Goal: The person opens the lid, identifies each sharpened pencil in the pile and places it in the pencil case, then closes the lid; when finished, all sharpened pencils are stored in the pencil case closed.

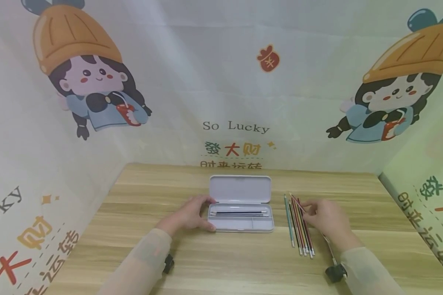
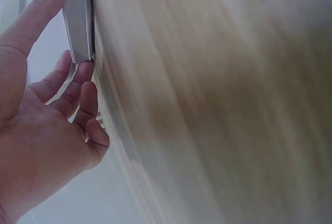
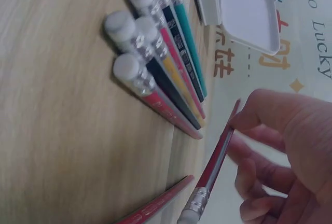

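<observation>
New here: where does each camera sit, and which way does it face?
Head: worn on the head, facing forward and down at the table, open pencil case and loose pencils; left hand, right hand and both forearms show.
Left wrist: on that wrist, facing the table and the pencil case's end, which the left hand grips.
Right wrist: on that wrist, facing the eraser ends; the right hand pinches a red pencil.
Shared: head and right wrist both show the loose pencils.

The head camera looks forward and down over the table (image 1: 240, 262); the wrist cameras sit close, tipped sideways — left at the left hand (image 2: 46, 125), right across the pencils (image 3: 171, 92) — all three sharing the case (image 1: 240, 189).
</observation>
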Action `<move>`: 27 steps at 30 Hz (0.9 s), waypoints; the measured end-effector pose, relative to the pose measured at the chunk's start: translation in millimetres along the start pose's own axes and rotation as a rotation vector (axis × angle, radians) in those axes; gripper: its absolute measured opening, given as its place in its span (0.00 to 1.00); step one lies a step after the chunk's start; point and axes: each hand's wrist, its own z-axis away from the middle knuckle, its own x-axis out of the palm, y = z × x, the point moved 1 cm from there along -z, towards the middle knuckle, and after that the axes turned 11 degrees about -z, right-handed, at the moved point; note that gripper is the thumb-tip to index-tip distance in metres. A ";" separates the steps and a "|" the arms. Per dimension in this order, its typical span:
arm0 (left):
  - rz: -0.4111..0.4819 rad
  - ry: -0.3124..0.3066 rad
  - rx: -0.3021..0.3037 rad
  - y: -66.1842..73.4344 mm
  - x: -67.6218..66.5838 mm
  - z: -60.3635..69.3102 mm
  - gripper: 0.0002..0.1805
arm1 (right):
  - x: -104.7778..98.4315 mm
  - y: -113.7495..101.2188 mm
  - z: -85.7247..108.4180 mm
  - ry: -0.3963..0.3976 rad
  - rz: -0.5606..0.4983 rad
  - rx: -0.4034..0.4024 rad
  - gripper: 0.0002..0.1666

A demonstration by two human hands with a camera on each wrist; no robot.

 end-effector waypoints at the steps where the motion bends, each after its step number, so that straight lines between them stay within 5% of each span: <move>1: -0.001 0.000 -0.003 -0.3 0.1 0.0 0.47 | 0.5 -1.6 0.3 0.003 0.005 -0.021 0.22; 14: -0.008 0.008 -0.014 -2.5 3.2 -1.1 0.47 | 9.2 -19.7 1.2 0.014 0.031 -0.177 0.15; 27: -0.005 0.003 -0.004 -1.2 1.8 -0.1 0.47 | 40.1 -36.4 -10.9 -0.021 0.009 -0.265 0.12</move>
